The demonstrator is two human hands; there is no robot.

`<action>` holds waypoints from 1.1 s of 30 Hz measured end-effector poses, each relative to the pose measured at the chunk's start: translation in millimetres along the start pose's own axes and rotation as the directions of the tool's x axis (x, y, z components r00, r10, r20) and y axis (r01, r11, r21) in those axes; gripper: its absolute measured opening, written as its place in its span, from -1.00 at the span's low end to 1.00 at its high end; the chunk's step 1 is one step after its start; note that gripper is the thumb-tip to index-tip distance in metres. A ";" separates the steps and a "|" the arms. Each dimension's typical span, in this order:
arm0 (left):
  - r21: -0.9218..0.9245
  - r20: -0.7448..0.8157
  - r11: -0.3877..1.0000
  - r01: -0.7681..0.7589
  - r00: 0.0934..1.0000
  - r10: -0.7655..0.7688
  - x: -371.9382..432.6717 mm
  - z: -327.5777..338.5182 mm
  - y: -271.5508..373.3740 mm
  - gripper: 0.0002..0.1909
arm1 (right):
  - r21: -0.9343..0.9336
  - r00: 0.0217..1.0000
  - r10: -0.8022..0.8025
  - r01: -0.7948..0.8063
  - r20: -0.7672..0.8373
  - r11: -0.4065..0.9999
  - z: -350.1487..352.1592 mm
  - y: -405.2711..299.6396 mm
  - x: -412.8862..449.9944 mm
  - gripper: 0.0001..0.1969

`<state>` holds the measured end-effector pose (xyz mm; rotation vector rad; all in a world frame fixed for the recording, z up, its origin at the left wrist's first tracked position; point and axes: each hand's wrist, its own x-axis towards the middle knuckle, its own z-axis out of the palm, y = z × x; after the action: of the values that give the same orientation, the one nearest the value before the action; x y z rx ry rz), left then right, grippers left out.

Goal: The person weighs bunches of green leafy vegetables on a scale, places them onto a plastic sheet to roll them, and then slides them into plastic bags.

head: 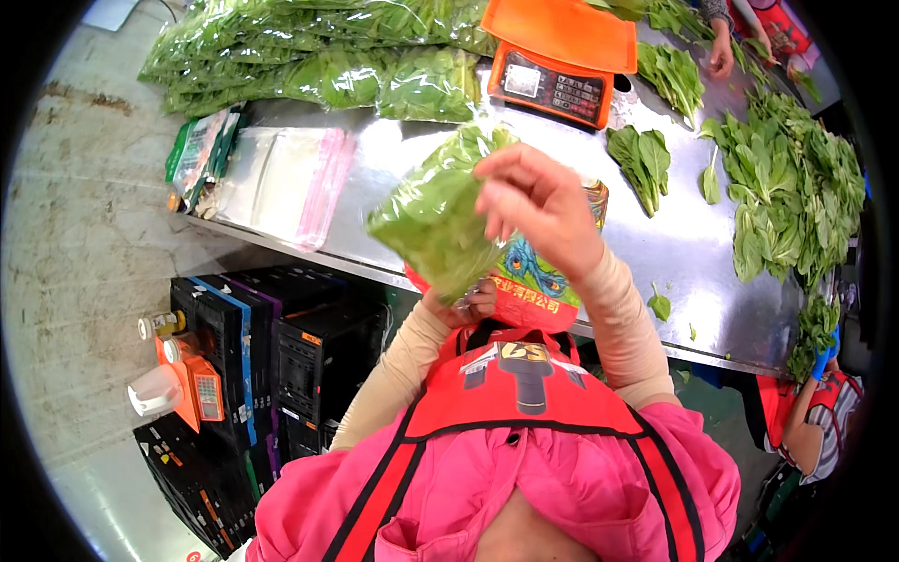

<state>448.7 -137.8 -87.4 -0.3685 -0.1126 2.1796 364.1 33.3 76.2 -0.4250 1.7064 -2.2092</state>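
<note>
My left hand (463, 302) is closed around the lower end of a clear plastic bag of leafy greens (442, 211), which it holds tilted over the near edge of the steel table (379, 183). My right hand (537, 207) is raised beside the bag's upper right side with its fingers bent; whether they touch the film cannot be told. Beyond the bag stands an orange digital scale (551, 84) with a tilted orange pan. A pile of filled bags of greens (316, 63) lies at the back left. Flat empty plastic bags (281, 183) lie at the left.
Loose leafy greens (793, 183) cover the table's right end, with a small bunch (642, 165) nearer. Stacked black crates (225, 351) stand below at the left. A co-worker's hand (720, 53) is at the upper right; another's blue glove (823, 355) is at the lower right.
</note>
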 end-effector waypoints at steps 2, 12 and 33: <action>0.345 -0.383 0.930 -0.131 0.884 0.267 6.0 2.3 -4.5 -0.73 | -0.369 0.969 -0.125 0.038 -0.213 0.929 -47.1 31.4 10.5 -0.83; 0.636 -0.434 0.752 -0.173 0.725 0.535 34.7 -1.7 43.1 -0.55 | -0.759 0.954 0.128 -0.292 -0.270 0.582 -116.1 148.3 -17.7 -0.50; 0.784 0.105 0.386 -0.487 0.716 0.690 -141.3 254.6 310.0 -0.56 | -0.888 0.830 -0.336 -0.364 -0.446 0.280 -25.7 212.8 31.5 -0.80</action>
<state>209.9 -422.1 120.0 -0.1599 1.2906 2.5867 339.2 -8.1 -135.0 0.0875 3.2981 -0.8942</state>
